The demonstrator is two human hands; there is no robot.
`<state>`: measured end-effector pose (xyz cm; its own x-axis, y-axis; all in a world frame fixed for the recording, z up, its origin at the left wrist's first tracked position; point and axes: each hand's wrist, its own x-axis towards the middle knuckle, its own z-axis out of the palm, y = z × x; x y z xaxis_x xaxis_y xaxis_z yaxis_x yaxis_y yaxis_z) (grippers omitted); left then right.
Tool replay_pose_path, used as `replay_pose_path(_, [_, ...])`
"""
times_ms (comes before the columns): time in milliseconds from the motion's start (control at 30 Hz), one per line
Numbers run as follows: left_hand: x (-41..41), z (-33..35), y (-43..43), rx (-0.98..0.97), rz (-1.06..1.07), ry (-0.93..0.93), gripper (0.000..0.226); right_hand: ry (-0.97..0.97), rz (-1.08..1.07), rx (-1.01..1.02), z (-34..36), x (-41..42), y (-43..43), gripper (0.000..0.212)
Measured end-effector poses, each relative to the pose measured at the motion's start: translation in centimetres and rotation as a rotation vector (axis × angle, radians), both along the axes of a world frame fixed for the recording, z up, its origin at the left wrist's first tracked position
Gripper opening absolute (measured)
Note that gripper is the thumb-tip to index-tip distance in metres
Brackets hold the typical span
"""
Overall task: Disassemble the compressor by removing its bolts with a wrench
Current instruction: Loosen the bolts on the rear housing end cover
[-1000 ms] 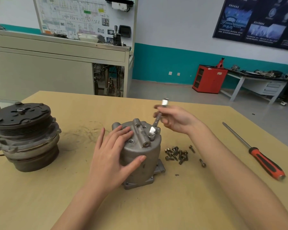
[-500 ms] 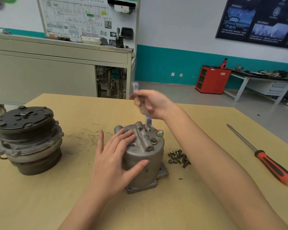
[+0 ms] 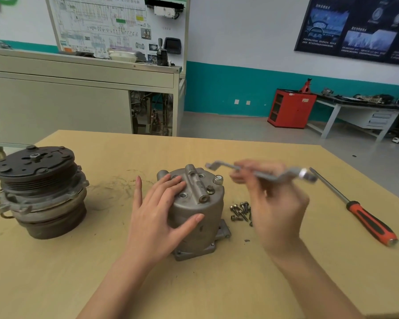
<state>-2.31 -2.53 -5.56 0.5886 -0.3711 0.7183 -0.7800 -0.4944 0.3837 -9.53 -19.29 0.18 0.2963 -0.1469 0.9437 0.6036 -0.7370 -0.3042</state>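
Resting on the table: grey cast-metal compressor housing (image 3: pixel 197 210), upright on my tan wooden table (image 3: pixel 55 272)
Left hand (image 3: pixel 158 217): open, palm flat against its side
Right hand (image 3: pixel 274 203): gripping my blurred offset steel wrench (image 3: pixel 263 174) above
Beside: loose bolts (image 3: pixel 240 210)

l hand (image 3: pixel 161 212) flat, fingers spread, thumb out; r hand (image 3: pixel 274 203) raised, fingers curled (blurred).

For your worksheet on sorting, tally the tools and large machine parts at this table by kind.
Wrench: 1
Screwdriver: 1
Large machine parts: 2, the silver housing and the dark pulley unit
Total: 4
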Motion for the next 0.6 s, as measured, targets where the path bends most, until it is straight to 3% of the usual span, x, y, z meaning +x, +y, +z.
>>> replay_pose_path(67, [0.0,0.0,0.0,0.004,0.001,0.002,0.067,-0.036,-0.129,-0.186,-1.9,-0.6,0.4,0.024])
replay_pose_path(367, [0.1,-0.1,-0.1,0.003,-0.003,-0.002,0.064,-0.081,-0.215,-0.425,-3.7,-2.1,1.8,0.032])
replay_pose_path(533, [0.1,-0.1,0.0,0.008,-0.007,0.001,0.066,-0.042,-0.234,-0.439,-4.3,-2.6,1.3,0.033])
replay_pose_path(600, [0.2,-0.1,0.0,0.002,-0.014,0.006,0.066,0.018,-0.073,-0.309,-4.9,-2.6,0.8,0.024])
